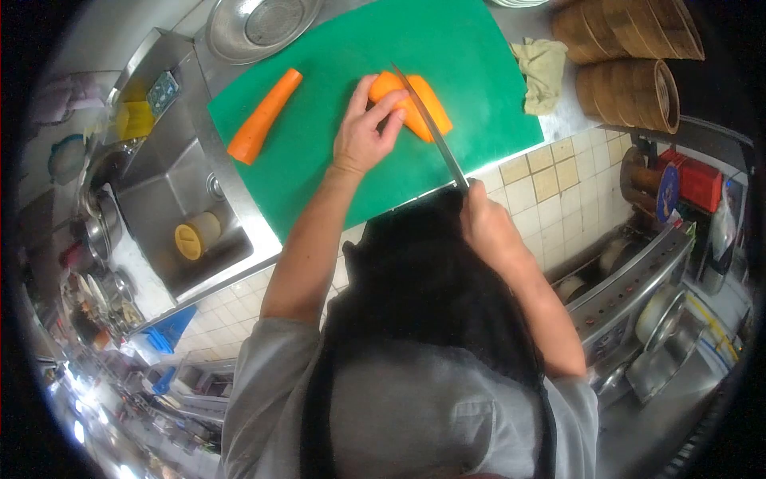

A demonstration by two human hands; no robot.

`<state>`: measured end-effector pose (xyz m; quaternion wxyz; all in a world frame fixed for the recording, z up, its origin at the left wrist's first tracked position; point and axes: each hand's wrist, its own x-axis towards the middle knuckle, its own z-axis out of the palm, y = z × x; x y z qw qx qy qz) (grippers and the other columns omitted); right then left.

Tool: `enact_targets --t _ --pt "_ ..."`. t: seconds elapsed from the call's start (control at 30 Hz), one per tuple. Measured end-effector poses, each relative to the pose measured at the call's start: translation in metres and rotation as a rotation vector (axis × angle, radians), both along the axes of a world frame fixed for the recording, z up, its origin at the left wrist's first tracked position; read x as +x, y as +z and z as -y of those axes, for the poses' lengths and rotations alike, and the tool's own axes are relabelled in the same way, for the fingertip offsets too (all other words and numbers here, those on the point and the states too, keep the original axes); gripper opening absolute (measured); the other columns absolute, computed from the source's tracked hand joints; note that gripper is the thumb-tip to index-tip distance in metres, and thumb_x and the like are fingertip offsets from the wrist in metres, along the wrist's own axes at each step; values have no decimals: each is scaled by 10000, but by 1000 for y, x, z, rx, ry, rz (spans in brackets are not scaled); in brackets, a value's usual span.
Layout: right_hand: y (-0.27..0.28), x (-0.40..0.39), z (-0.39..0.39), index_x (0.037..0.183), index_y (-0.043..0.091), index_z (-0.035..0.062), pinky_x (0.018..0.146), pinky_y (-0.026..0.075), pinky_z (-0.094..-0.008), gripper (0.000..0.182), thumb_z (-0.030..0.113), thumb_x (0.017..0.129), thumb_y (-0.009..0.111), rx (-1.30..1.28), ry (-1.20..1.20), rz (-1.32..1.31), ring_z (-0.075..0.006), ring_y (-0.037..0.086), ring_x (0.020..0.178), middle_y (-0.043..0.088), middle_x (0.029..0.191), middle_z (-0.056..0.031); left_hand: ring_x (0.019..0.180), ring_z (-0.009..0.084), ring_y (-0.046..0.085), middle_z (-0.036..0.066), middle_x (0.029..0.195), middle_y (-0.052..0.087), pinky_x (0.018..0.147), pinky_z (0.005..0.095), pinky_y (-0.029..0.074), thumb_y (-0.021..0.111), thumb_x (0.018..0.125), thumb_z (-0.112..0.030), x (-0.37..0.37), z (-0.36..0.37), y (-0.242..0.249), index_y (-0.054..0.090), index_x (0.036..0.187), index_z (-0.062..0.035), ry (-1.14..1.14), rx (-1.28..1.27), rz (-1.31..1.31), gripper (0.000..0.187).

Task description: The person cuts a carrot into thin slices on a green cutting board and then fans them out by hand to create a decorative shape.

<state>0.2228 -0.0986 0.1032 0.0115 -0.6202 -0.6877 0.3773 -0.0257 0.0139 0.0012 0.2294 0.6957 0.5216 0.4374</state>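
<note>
A long knife [439,136] is in my right hand [489,221], which is closed round its handle at the near edge of the green cutting board [447,40]. Its blade lies along cut carrot pieces [416,126], with orange flesh showing on both sides. My left hand [369,132] rests on the left side of these pieces, fingers bent over and pressing on them close to the blade. Farther left on the board lies a separate peeled carrot [266,116], untouched.
Beyond the board's far left edge sits a metal strainer bowl [259,25]. A sink [171,199] with a yellow-lidded container [197,235] is at the left. On the right are a green cloth [541,73] and stacked bamboo steamers [626,94].
</note>
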Motion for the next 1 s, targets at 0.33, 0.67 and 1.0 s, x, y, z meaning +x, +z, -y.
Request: enact_targets --t 0.33,0.67,1.0 --pt "-11 -17 -27 1087 424 -88 640 481 -632 167 -5 994 535 -81 29 -24 -587 632 776 635 777 -364 1267 434 605 245 1436 540 1061 450 536 789 917 -162 -1 -4 -2 742 1254 -178 -21 33 -32 341" --pt "-60 -43 -53 1096 411 -72 660 556 -628 218 20 979 570 -1 7 -88 -565 683 769 663 759 -366 1271 449 611 269 1440 542 1059 460 539 803 902 -135 -3 -5 1 739 1266 -166 -31 22 -37 371" --pt "-30 -32 -43 1078 428 -41 701 548 -647 194 58 995 572 11 -34 -79 -568 678 791 668 784 -362 1263 428 621 249 1443 549 1050 443 543 804 904 -153 -1 1 4 746 1276 -147 2 13 -7 377"
